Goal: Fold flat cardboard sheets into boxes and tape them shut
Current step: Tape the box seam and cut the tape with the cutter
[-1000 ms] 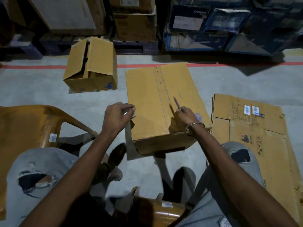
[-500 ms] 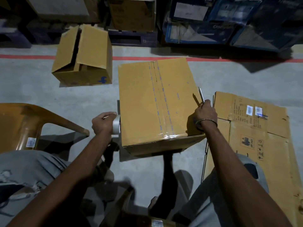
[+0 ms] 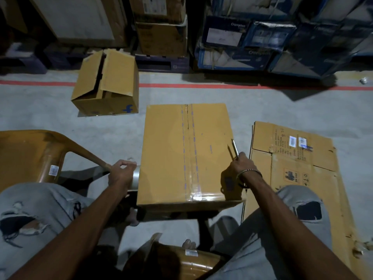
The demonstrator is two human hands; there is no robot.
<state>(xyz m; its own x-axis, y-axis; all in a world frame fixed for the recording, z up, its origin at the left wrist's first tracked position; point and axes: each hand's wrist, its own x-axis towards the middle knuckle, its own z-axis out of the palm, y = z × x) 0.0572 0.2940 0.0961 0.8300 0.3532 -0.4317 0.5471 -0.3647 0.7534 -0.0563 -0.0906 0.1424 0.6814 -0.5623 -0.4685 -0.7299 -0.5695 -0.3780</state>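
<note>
Box point(image 3: 187, 152) at centre on the floor, top seam taped nearly to the 12 o'clock edge; left hand point(image 3: 121, 174) grasping tape roll point(image 3: 135, 177), right hand point(image 3: 238, 168) clenched on blade point(image 3: 234, 147); flat sheets point(image 3: 298, 178) at 3 o'clock unfolded, open-flapped box point(image 3: 109, 85) at 11 o'clock untaped.

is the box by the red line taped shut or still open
Open: the box by the red line lies tipped, its flaps spread apart with a dark gap between them and no tape visible.

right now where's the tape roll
In the head view, the tape roll is in the left hand, pressed against the left side of the taped box.
</note>
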